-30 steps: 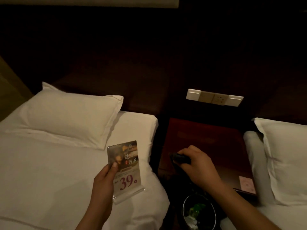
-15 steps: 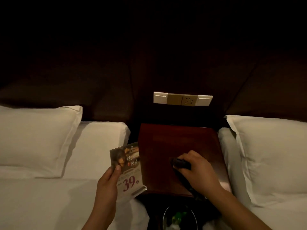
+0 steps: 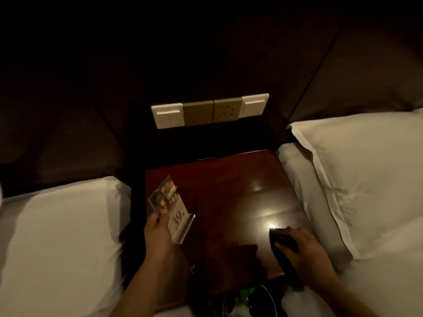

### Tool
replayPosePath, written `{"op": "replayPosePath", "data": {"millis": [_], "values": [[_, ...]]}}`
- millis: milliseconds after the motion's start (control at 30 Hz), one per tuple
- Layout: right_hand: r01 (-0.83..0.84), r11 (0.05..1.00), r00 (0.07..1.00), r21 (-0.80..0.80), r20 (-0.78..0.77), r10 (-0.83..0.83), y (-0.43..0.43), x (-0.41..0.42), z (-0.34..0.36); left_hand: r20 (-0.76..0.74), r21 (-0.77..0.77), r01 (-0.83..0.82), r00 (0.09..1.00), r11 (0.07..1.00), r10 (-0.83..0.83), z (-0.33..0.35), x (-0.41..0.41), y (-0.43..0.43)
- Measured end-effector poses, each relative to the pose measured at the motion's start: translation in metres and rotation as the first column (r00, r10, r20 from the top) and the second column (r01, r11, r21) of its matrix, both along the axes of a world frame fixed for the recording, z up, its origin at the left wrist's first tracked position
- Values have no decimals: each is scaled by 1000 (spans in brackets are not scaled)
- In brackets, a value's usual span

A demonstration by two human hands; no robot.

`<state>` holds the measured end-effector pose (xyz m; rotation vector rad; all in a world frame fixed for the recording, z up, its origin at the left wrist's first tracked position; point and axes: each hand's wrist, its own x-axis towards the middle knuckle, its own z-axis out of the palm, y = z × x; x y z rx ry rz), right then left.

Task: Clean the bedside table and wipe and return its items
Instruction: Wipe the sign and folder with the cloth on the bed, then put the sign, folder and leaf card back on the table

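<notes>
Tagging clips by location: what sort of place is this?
Likely a hotel twin room: white beds flank a bedside table, a switch panel above, a price card in the left hand.

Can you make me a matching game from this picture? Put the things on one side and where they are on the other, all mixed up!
Things
1. price card
2. dark cloth
3. socket panel
4. white pillow

Places
A. on the wall behind the bedside table
B. held in the left hand
C. on the bed to the right of the bedside table
D. gripped in the right hand, over the tabletop

Pairs: 1-B, 2-D, 3-A, 4-C
</notes>
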<state>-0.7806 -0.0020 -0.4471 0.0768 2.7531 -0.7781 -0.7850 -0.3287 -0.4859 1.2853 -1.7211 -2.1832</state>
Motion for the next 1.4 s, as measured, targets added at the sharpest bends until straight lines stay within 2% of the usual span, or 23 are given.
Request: {"op": "replayPosePath", "data": {"millis": [167, 267, 500, 600, 700, 867, 933, 1033, 1133, 1233, 1400], "values": [[264, 964, 965, -25, 20, -263, 62, -5, -55, -91, -96, 33, 995, 995, -41, -45, -39, 12], [320, 947, 946, -9, 52, -320, 88, -9, -82, -123, -126, 14, 992, 992, -29, -64, -47, 25], [235, 972, 972, -20, 34, -234, 106, -19, -104, -102, -268, -28, 995, 963, 0, -86, -41, 54], [100, 995, 995, -23, -17, -100, 107, -23, -107, -80, -307, -24, 997, 951, -1, -89, -41, 57], [-12, 999, 995, 39, -100, 16, 111, -29, -116, -55, -327, 30, 997, 944, -51, -89, -41, 58], [110, 984, 993, 143, 23, -115, 112, -31, -128, -24, -307, 103, 993, 946, -116, -99, -25, 50], [104, 978, 994, 180, -40, -99, 107, -28, -126, -45, -286, 111, 991, 952, -130, -99, -16, 47], [13, 977, 983, 214, -181, 26, 95, -20, -118, -49, -309, 152, 983, 939, -175, -91, -4, 44], [-62, 982, 978, 177, -188, 95, 77, -21, -106, 28, -417, 251, 964, 874, -263, -74, 10, 47], [-130, 983, 967, 132, -203, 155, 57, -17, -87, 202, -611, 372, 927, 698, -318, -52, 28, 47], [-212, 975, 948, 72, -229, 223, 38, 4, -34, 285, -676, 459, 884, 577, -370, 10, 76, 53]]}}
